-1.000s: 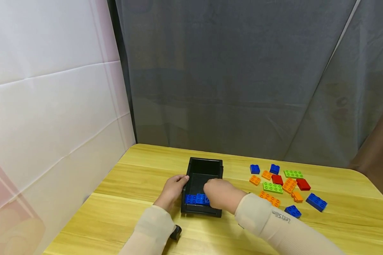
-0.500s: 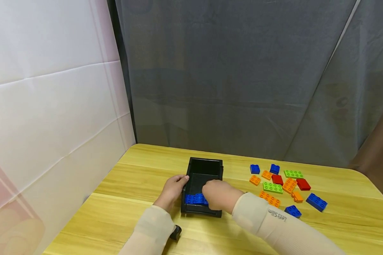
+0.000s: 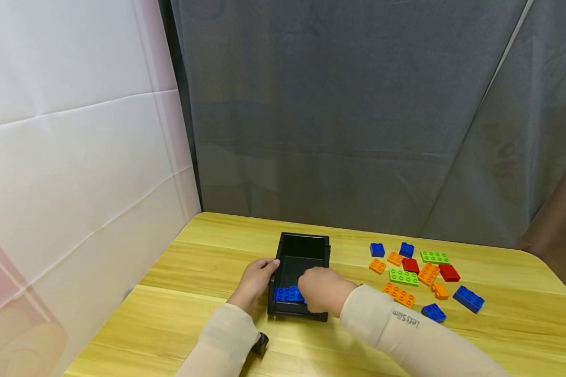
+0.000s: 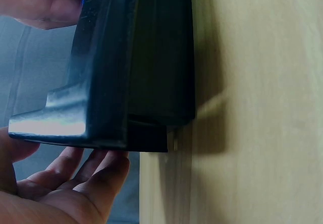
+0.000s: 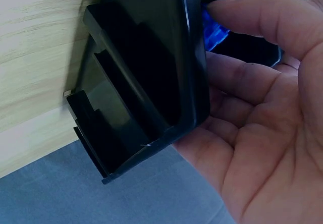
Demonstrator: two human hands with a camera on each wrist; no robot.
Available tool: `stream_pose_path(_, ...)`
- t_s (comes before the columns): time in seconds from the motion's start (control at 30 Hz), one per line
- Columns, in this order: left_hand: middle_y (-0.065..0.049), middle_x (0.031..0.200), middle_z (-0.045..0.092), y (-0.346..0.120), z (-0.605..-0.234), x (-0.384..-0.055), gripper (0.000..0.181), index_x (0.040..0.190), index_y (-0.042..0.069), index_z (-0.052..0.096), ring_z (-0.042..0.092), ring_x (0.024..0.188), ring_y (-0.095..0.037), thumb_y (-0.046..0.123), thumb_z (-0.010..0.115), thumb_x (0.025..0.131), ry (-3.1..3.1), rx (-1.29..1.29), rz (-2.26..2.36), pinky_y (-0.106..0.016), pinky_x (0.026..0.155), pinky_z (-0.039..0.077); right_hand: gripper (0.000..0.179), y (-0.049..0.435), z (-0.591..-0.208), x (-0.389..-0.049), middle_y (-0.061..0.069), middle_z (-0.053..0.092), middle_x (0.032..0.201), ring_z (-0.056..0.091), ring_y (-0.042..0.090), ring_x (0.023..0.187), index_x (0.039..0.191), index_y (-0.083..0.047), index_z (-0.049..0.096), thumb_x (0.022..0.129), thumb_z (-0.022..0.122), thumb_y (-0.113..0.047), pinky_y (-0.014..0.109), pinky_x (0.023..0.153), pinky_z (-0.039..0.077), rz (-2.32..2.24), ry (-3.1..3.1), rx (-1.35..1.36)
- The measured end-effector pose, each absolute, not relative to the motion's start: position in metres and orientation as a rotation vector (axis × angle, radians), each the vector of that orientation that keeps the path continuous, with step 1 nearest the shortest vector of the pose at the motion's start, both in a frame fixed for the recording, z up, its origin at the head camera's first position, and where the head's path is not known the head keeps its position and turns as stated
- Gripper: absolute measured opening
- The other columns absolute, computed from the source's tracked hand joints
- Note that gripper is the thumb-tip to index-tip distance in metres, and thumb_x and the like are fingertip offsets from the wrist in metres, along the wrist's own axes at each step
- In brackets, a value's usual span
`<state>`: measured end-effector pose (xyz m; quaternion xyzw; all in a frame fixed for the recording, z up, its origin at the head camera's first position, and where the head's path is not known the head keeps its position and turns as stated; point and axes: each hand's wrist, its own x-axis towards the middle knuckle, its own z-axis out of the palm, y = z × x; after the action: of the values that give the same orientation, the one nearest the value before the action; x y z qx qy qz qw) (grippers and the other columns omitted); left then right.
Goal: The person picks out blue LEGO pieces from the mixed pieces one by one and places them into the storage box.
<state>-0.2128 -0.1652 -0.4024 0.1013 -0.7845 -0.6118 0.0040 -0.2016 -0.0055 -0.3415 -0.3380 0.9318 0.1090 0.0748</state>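
Note:
A black open-topped box point(image 3: 298, 264) sits on the table in front of me. My left hand point(image 3: 254, 283) grips its left side, with the thumb at the rim; the left wrist view shows the fingers against the box wall point(image 4: 108, 103). My right hand point(image 3: 323, 290) reaches into the near right part of the box with curled fingers. In the right wrist view, a blue toy brick point(image 5: 213, 31) shows between thumb and forefinger, partly hidden. Blue toy bricks point(image 3: 287, 294) lie in a row along the box's near end, their right part covered by my right hand.
Several loose toy bricks lie on the wooden table point(image 3: 217, 235) right of the box, among them a green brick point(image 3: 403, 277), a red brick point(image 3: 449, 272) and a blue brick point(image 3: 469, 299). White fabric point(image 3: 99, 131) hangs left, a grey curtain point(image 3: 335, 115) behind.
My right hand has shifted slightly left inside the box, covering more of the blue bricks. The left hand and the box have stayed in place.

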Motion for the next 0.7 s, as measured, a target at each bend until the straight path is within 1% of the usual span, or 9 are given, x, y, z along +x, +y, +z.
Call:
stream_pose_path(0.27,-0.023,0.129,0.056,-0.1648,-0.4022,-0.2126,0.042,0.127,-0.005,0.057,0.052,0.118,-0.038,0.026,0.051,0.100,-2.454,0.329,-1.917,-0.052,0.101,0.043,0.007,-0.0080,-0.3430,-0.2006,0.001,0.063,0.075,0.053,0.014,0.065,0.083,-0.011,0.073,0.081,0.076,-0.017,0.033,0.072,0.057,0.396,2.794,-0.981)
stream_pose_path(0.5,-0.024,0.129,0.056,-0.1642,-0.4020,-0.2123,0.042,0.127,-0.005,0.057,0.052,0.118,-0.038,0.027,0.051,0.100,-2.456,0.319,-1.906,-0.052,0.100,0.043,0.009,-0.0106,-0.3454,-0.2008,0.001,0.066,0.080,0.054,0.015,0.070,0.085,-0.011,0.074,0.081,0.075,-0.020,0.033,0.077,0.056,0.463,2.797,-0.960)
stream_pose_path(0.7,-0.023,0.130,0.055,-0.1643,-0.4018,-0.2118,0.042,0.127,-0.004,0.058,0.052,0.118,-0.038,0.027,0.051,0.100,-2.460,0.332,-1.907,-0.052,0.101,0.043,0.012,-0.0123,-0.3462,-0.2002,0.002,0.066,0.083,0.054,0.015,0.071,0.087,-0.012,0.074,0.081,0.075,-0.022,0.033,0.077,0.056,0.494,2.806,-0.953)
